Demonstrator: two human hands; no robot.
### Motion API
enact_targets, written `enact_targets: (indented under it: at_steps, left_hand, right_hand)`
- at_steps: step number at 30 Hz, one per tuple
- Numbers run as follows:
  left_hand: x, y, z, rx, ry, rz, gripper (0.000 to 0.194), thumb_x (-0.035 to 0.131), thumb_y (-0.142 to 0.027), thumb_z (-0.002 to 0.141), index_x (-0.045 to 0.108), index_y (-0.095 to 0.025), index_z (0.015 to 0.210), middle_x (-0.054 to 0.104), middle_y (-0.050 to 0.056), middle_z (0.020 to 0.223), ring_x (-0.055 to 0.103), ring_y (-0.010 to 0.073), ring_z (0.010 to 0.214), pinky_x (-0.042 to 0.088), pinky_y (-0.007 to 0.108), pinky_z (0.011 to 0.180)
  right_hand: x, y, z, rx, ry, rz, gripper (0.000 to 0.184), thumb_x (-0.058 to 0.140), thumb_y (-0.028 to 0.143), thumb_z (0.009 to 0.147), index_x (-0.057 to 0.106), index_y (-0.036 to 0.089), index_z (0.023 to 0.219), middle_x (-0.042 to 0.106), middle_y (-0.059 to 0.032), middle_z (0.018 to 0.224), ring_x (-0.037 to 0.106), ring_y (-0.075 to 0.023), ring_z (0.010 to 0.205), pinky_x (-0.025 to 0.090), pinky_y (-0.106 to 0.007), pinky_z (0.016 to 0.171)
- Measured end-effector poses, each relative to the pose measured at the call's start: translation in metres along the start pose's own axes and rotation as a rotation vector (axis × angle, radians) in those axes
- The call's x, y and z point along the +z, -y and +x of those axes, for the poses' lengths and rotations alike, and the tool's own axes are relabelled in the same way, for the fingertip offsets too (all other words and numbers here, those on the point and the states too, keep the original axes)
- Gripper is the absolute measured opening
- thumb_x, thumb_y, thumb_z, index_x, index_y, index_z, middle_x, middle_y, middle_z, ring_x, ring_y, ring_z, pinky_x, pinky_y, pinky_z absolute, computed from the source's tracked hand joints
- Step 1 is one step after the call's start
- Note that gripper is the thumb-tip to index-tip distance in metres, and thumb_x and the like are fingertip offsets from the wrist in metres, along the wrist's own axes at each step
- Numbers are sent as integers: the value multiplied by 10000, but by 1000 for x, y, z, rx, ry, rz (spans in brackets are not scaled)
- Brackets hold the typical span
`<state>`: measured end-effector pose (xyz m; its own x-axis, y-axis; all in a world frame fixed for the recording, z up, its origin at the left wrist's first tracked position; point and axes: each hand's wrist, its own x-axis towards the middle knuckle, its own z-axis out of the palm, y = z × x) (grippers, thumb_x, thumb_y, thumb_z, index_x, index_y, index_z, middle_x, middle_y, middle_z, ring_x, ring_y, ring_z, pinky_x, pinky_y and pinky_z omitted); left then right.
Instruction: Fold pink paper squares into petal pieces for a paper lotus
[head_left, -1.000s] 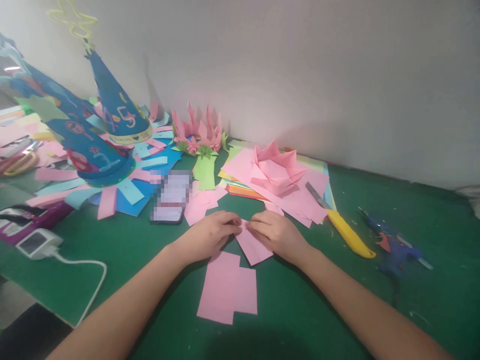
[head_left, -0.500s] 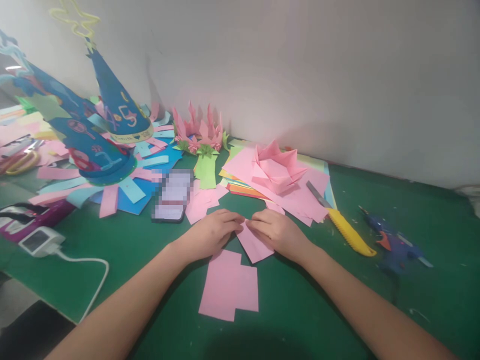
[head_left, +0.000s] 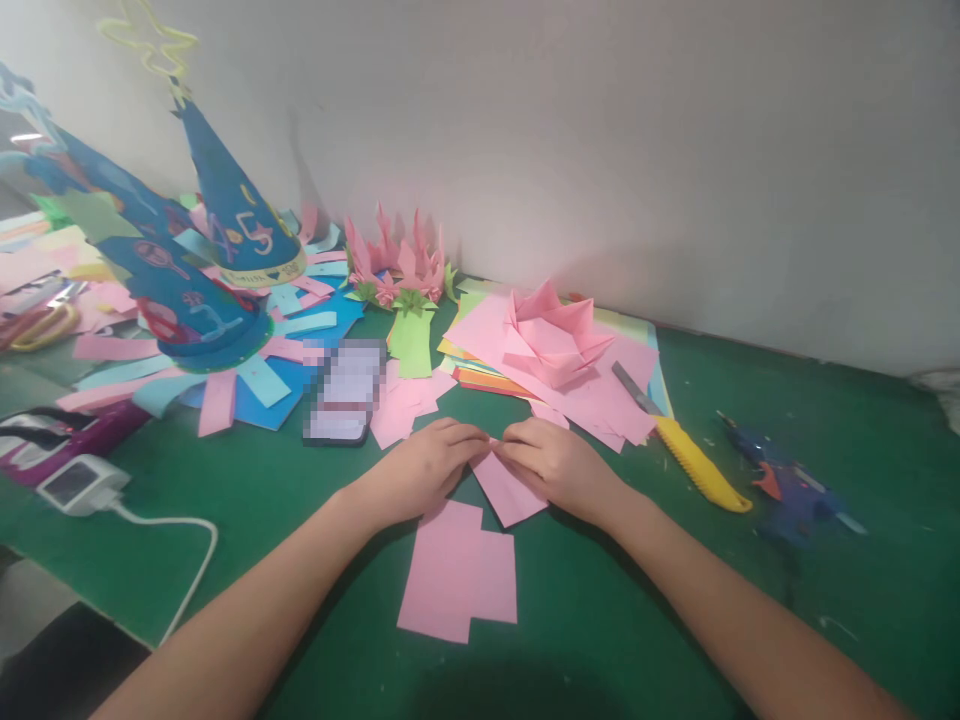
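A small piece of pink paper lies on the green table between my hands. My left hand pinches its far left corner, with the fingertips closed on the edge. From the other side, my right hand presses its closed fingers on the same far end, and the two sets of fingertips almost meet. My fingers hide the exact shape of that end. Nearer to me, more pink paper pieces lie flat and overlap, just below my left hand.
Behind my hands, a folded pink paper flower sits on stacked coloured sheets. Right of it lie a yellow-handled knife and a blue glue gun. Leftward are a phone, blue cone hats, a pink paper crown and a white cabled device.
Almost nothing differs. Both hands stay at the far end of the pink paper, with only a very slight shift of the fingertips.
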<state>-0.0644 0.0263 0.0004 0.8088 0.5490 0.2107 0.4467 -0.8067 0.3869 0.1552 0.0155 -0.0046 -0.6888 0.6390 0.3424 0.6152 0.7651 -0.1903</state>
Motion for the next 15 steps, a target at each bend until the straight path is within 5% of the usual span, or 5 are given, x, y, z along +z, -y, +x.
enact_targets:
  at_steps: [15]
  left_hand:
    - [5,-7,1,-34,14,87,372,389,17,833,573,-146,1111,577,98,1126,527,211,1008,479,360,872]
  right_hand:
    - [-11,-2,0,-64,34,25,297,383,172,953,666,155,863,623,-90,839,529,-186,806,473,-342,721]
